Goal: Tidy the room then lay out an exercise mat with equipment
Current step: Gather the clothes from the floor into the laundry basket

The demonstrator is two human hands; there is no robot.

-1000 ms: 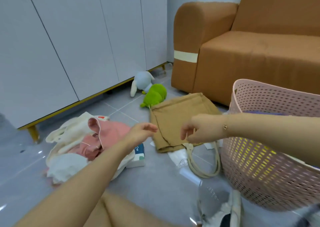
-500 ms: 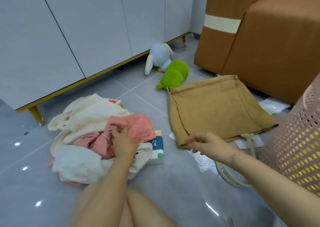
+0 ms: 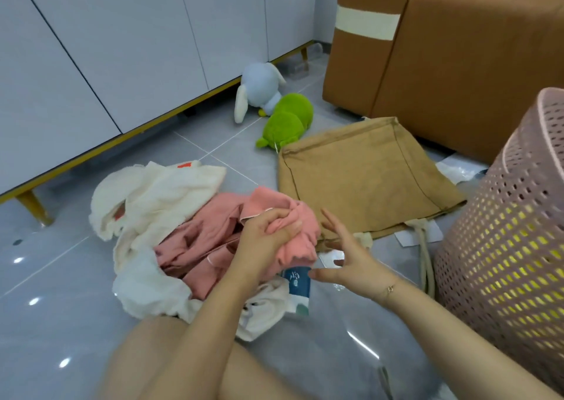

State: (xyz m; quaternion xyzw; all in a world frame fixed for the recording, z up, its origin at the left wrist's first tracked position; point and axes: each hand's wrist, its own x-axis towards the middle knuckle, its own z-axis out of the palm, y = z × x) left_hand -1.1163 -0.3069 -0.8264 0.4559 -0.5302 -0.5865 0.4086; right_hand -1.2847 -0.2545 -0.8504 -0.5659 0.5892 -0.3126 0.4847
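- Centre-left of frame: white and pink clothes (image 3: 171, 216) lie heaped on the floor, not yet cleared.
- Centre: left hand (image 3: 268, 241) clutches the pink cloth; right hand (image 3: 345, 256) hovers just beside, fingers spread, empty.
- Right edge: pink basket (image 3: 503, 247) waits; no mat visible, so tidying looks early.

- a white cabinet (image 3: 128, 48) on gold legs runs along the left wall.
- a brown sofa (image 3: 476, 63), with a cream band on its arm, stands at upper right.
- the floor (image 3: 61, 323) is glossy grey tile with pale grout lines.
- a clear plastic container (image 3: 305, 63), blurred, lies between cabinet and sofa.
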